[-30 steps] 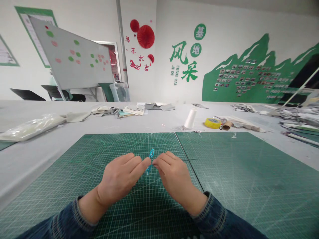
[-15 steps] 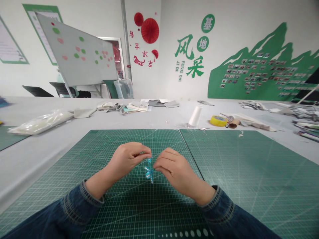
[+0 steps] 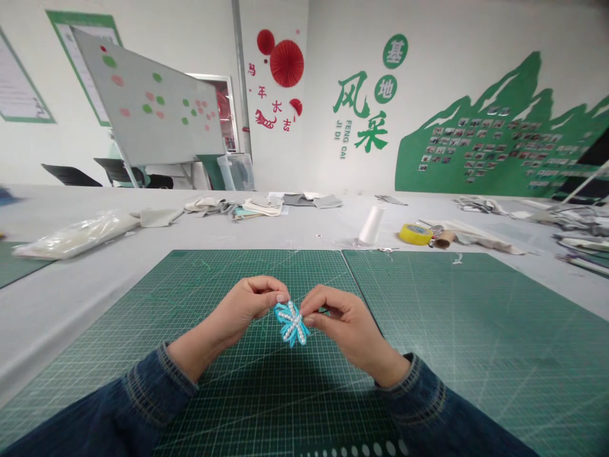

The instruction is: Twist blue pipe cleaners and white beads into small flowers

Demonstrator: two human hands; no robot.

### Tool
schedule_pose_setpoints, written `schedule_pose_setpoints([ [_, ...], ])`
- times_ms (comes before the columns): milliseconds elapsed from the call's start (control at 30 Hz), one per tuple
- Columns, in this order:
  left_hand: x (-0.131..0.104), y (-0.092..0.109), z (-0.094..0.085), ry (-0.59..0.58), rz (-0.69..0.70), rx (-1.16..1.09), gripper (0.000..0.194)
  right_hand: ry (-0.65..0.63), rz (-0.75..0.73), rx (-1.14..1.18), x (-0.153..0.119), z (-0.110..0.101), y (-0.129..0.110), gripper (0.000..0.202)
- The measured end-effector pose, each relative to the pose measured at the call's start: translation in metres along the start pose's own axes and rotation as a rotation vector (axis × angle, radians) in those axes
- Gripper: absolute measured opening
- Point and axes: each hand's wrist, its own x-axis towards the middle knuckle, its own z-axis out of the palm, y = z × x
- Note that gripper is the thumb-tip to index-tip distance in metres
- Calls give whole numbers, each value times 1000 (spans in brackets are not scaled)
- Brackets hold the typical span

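A light-blue flower ornament [image 3: 292, 325] with rows of white, pearl-like beads is held up above the green cutting mat [image 3: 228, 355], its beaded face towards me. My left hand [image 3: 254, 304] pinches the edge of its upper left petal between thumb and forefinger. At the right side of the flower, close to its centre, the thumb and forefinger of my right hand [image 3: 340, 327] are closed together. A thin dark sliver shows between those fingers; what they grip is too small to make out.
A second green mat [image 3: 466, 317] adjoins on the right. Beyond the mats are a white thread cone [image 3: 372, 225], a yellow tape roll [image 3: 415, 234], a cardboard tube [image 3: 444, 240], fabric pieces [image 3: 264, 204] and a plastic-wrapped bundle [image 3: 80, 233]. Loose green threads [image 3: 190, 279] lie on the near mat.
The flower has turned from edge-on to show its beaded face. My right hand has shifted slightly right and turned; my left still pinches the flower.
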Motion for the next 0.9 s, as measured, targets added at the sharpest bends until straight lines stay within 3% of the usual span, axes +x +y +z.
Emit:
schedule_pose_setpoints([
  [133, -1, -11, 14, 11, -129, -200, 25, 143, 112, 174, 0, 2, 4, 5],
  [300, -5, -16, 30, 54, -188, -354, 31, 315, 182, 288, 1, 6, 13, 5],
  [533, -7, -21, 42, 162, -172, -305, 31, 420, 268, 423, 3, 8, 21, 11],
  [667, -10, -20, 41, 255, 65, 135, 22, 438, 291, 409, 3, 8, 21, 12],
  [800, -19, -15, 40, 283, 532, 721, 8, 441, 296, 312, 2, 9, 19, 10],
  [900, -27, -9, 37, 280, 863, 1054, 14, 434, 256, 88, 0, 9, 13, 5],
])
